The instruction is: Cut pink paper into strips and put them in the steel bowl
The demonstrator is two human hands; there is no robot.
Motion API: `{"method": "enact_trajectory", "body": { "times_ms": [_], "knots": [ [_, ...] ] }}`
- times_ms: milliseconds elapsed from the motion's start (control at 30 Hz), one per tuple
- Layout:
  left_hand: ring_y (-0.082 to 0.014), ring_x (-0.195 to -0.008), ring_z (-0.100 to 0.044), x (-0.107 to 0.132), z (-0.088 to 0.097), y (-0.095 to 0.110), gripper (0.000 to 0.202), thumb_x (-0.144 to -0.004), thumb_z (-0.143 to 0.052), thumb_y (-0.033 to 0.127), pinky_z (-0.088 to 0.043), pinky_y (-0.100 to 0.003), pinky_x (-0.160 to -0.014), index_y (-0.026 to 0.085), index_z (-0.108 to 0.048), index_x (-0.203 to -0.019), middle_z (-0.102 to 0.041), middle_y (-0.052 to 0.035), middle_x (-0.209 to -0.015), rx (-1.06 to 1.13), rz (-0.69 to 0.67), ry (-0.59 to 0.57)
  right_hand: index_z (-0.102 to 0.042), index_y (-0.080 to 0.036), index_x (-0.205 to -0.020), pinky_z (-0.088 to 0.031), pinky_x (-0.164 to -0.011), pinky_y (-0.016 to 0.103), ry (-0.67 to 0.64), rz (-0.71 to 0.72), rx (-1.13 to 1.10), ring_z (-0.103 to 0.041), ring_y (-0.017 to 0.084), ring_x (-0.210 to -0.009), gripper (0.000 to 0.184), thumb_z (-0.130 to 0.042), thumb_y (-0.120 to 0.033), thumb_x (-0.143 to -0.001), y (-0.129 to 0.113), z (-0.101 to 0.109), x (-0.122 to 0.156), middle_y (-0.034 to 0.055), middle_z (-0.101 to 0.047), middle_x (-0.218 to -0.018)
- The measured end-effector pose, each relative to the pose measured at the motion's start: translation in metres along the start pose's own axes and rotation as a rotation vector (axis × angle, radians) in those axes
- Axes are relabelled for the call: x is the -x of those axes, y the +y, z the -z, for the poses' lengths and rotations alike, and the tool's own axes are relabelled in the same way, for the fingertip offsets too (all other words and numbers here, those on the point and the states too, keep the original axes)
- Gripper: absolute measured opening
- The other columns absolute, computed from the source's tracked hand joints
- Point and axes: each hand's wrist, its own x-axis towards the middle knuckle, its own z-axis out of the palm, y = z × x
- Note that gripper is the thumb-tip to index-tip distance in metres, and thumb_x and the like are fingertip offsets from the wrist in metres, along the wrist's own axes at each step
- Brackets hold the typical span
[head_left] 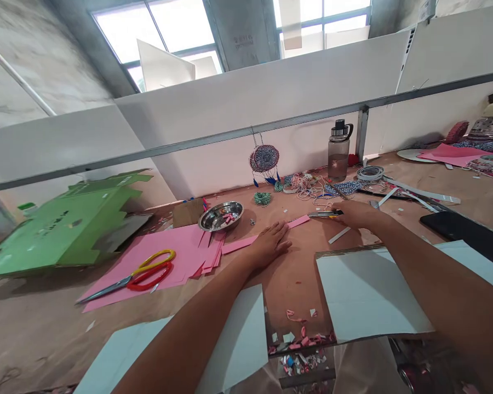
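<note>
My left hand (271,242) lies flat, fingers stretched, across a narrow pink paper strip (240,244) on the brown-covered table. The strip's far end sticks out past the fingers to the right. A utility knife (324,214) is in my right hand (353,213), its blade pointing left at the strip's tip. Left of my left hand is a stack of pink paper (181,246). Scissors (148,271) with one yellow and one red handle lie on that stack. At the stack's back edge stands a steel bowl (221,216) with small pink pieces inside.
White boards (365,295) lie under both forearms. A green cardboard piece (53,227) is at the left. Behind are tangled cords (308,186), a water bottle (338,150), a tape roll (370,173) and hanging round woven ornaments (266,158). A black phone (468,235) lies at the right.
</note>
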Motion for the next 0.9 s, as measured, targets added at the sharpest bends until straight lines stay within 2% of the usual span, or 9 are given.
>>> {"method": "enact_trajectory", "body": {
  "times_ms": [167,300,433,600,800,900],
  "knots": [
    [-0.0203,-0.149,-0.014,0.002,0.005,0.005,0.068,-0.099,-0.019,0.058,-0.015,-0.038,-0.119,0.018,-0.027,-0.153,-0.024,-0.0095,-0.16,0.008,0.003,0.003,-0.062,-0.02,-0.119,-0.038,-0.063,0.028,0.026,0.028,0.01,-0.063,0.027,-0.099,0.035,-0.049,-0.031,-0.089,0.002,0.001,-0.001,0.0125,-0.068,-0.116],
    [-0.0211,-0.149,-0.015,0.003,0.006,0.007,0.069,-0.099,-0.02,0.056,-0.017,-0.039,-0.119,0.014,-0.029,-0.152,-0.025,-0.012,-0.159,-0.001,-0.003,0.011,-0.064,-0.021,-0.114,-0.036,-0.059,0.027,0.007,0.044,-0.017,-0.064,0.025,-0.091,0.031,-0.05,-0.03,-0.087,0.0,0.002,0.002,0.0102,-0.071,-0.107],
    [-0.0205,-0.149,-0.016,0.004,0.006,0.007,0.068,-0.099,-0.021,0.056,-0.017,-0.037,-0.119,0.015,-0.03,-0.152,-0.025,-0.0116,-0.159,-0.004,-0.009,0.023,-0.066,-0.021,-0.11,-0.036,-0.058,0.026,0.004,0.054,-0.034,-0.065,0.023,-0.086,0.03,-0.052,-0.031,-0.087,-0.003,0.004,0.005,0.0093,-0.071,-0.102],
    [-0.0208,-0.149,-0.016,0.003,0.005,0.006,0.069,-0.099,-0.021,0.057,-0.016,-0.037,-0.119,0.015,-0.029,-0.152,-0.023,-0.012,-0.16,-0.006,-0.004,0.019,-0.062,-0.021,-0.124,-0.039,-0.06,0.027,-0.02,0.046,-0.058,-0.065,0.024,-0.089,0.041,-0.053,-0.03,-0.085,-0.001,0.004,0.003,0.0099,-0.071,-0.108],
    [-0.0224,-0.149,-0.014,0.002,0.006,0.007,0.07,-0.098,-0.024,0.06,-0.014,-0.04,-0.12,0.016,-0.028,-0.152,-0.024,-0.0112,-0.16,-0.008,-0.009,0.015,-0.058,-0.021,-0.133,-0.045,-0.077,0.031,-0.018,0.115,-0.034,-0.061,0.029,-0.109,0.05,-0.054,-0.029,-0.084,0.001,-0.003,-0.002,0.0114,-0.064,-0.127],
    [-0.0236,-0.15,-0.012,-0.001,0.006,0.009,0.07,-0.098,-0.025,0.059,-0.012,-0.041,-0.12,0.014,-0.031,-0.151,-0.022,-0.012,-0.16,-0.008,-0.02,0.023,-0.057,-0.019,-0.135,-0.046,-0.085,0.033,-0.014,0.145,-0.03,-0.059,0.03,-0.113,0.052,-0.055,-0.029,-0.084,0.002,-0.006,-0.006,0.0134,-0.063,-0.129]
  ]
}}
